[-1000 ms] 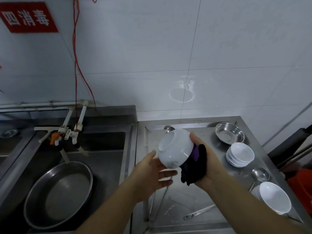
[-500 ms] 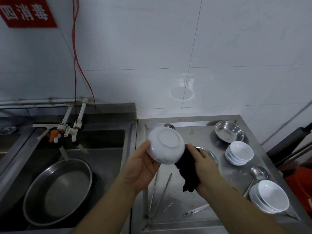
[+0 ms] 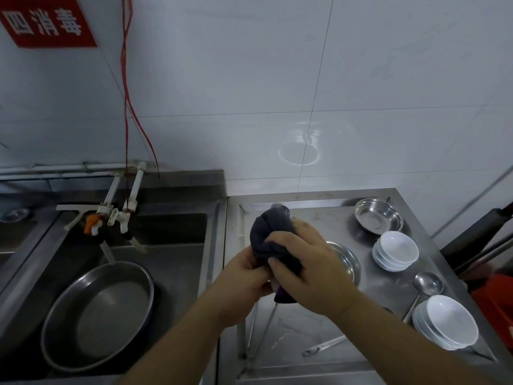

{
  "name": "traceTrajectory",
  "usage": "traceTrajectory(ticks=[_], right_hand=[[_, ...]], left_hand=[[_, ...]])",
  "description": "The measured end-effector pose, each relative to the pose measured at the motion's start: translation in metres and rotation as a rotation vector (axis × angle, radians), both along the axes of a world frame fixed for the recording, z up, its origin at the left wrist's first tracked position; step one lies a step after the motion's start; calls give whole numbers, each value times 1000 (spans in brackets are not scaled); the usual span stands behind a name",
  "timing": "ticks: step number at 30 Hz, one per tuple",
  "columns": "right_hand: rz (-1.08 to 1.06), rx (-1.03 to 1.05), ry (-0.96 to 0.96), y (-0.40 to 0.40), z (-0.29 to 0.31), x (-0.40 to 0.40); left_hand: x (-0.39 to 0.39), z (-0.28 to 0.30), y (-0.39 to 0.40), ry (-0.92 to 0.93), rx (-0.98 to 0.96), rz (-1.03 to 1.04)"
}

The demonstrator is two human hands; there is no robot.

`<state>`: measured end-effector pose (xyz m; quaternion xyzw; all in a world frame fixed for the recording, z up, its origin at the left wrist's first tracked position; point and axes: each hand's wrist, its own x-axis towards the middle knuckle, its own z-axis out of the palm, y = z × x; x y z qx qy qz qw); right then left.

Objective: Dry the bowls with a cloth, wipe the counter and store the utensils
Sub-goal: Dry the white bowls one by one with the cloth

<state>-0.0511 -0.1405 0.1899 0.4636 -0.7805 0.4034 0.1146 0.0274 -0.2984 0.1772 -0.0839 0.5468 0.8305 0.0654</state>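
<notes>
Both hands meet above the steel counter (image 3: 319,218). A dark grey-purple cloth (image 3: 270,234) is wrapped over the white bowl, which is almost wholly hidden beneath it. My right hand (image 3: 308,262) grips the cloth from the right and presses it round the bowl. My left hand (image 3: 244,273) holds the covered bowl from below left. Two stacks of white bowls stand on the counter: one at mid right (image 3: 395,250), one at near right (image 3: 447,320). A steel ladle (image 3: 424,287) lies between the stacks.
A steel bowl (image 3: 379,219) sits at the counter's back right, and a steel dish (image 3: 347,262) lies partly behind my right hand. Tongs (image 3: 259,326) and a flat utensil (image 3: 324,347) lie near the front. The sink at left holds a large steel basin (image 3: 97,315) below taps (image 3: 116,215).
The cloth, which hung beside the upturned bowl, now covers it. My right hand has moved over the bowl with the cloth, and my left hand has closed in underneath.
</notes>
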Motion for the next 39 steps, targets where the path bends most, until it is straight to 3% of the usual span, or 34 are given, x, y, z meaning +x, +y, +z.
traceTrajectory(ticks=[3,9,17,24,28,33,39], right_hand=[[-70,17,-116,-3,4,-8],[-161,-288,-770,-15,22,-31],[-208,-691,-1587,-7,-5,-26],[-193,-806,-1616,-9,-11,-23],[-178,-739,-1556,-8,4,-32],[-222,-779,-1532,-12,15,-34],[-353,-800,-1787,-15,6,-22]], left_hand=[[4,3,-1,9,10,-42],[5,9,-6,59,-56,-66],[11,14,-3,121,-54,-33],[-1,20,-3,104,-126,-31],[-10,33,-11,-5,14,-25],[-12,37,-17,71,-114,-69],[-5,21,3,213,-335,-75]])
